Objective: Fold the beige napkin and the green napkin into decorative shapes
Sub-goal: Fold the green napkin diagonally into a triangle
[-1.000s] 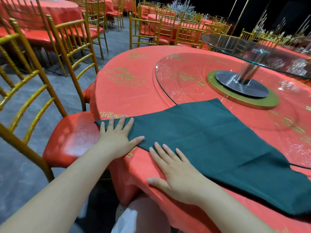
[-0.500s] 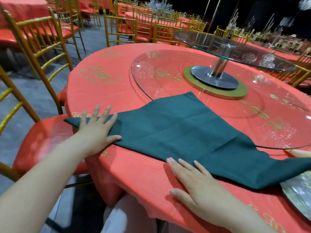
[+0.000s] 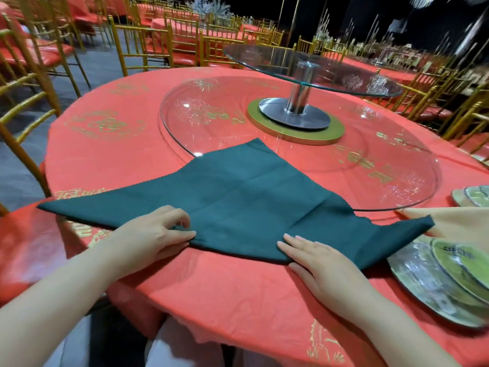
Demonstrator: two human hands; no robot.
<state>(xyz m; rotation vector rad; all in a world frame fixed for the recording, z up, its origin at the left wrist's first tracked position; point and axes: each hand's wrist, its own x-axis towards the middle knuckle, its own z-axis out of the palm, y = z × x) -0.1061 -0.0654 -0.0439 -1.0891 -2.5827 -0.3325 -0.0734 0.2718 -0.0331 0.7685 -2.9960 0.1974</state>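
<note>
green napkin [image 3: 251,202], a triangle, lies nearer than the glass turntable [image 3: 370,168], tip over its rim. left hand [image 3: 153,234] pinches the near edge; right hand [image 3: 317,263] presses it flat-fingered. beige napkin [image 3: 455,221] and plates [image 3: 436,282] crowd the turntable's near right.

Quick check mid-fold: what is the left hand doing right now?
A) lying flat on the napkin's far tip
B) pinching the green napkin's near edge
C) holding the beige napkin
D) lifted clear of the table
B: the left hand has its fingers curled on the near edge of the green napkin, while the right hand lies flat on that edge.
</note>
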